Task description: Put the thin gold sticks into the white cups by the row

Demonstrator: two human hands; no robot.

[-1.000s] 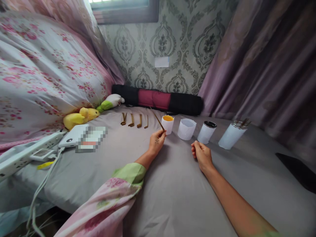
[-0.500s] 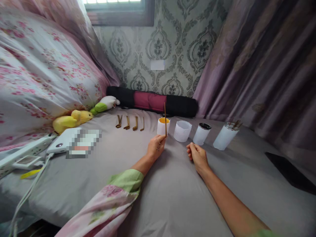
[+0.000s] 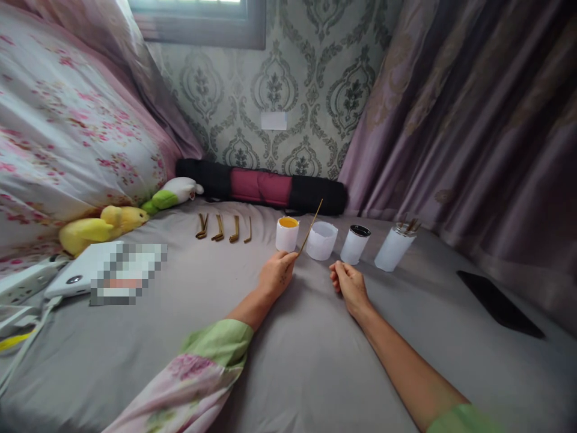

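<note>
My left hand (image 3: 277,273) is closed on the lower end of a thin brown stick (image 3: 311,231), which leans up and to the right. Just beyond that hand stands a white cup (image 3: 287,239) with a yellow inside. My right hand (image 3: 349,287) is curled closed, and nothing sticks out of its fingers. In front of it are a wide translucent white cup (image 3: 321,245) and a white cup with a dark inside (image 3: 355,248). Farther right, a tilted-looking white jar (image 3: 393,251) holds several brown sticks (image 3: 409,226). Bent brown sticks (image 3: 219,230) lie in a row at the left.
A black and dark-red roll (image 3: 261,186) lies along the wall. Yellow (image 3: 103,225) and green-white (image 3: 174,193) plush toys, a white device (image 3: 81,273) with a cable and a power strip (image 3: 27,279) are at the left. A flat black object (image 3: 498,304) lies at the right.
The stick in my left hand has swung from upright to leaning right. The whole view has shifted slightly right. My right hand stays closed near the same cups.
</note>
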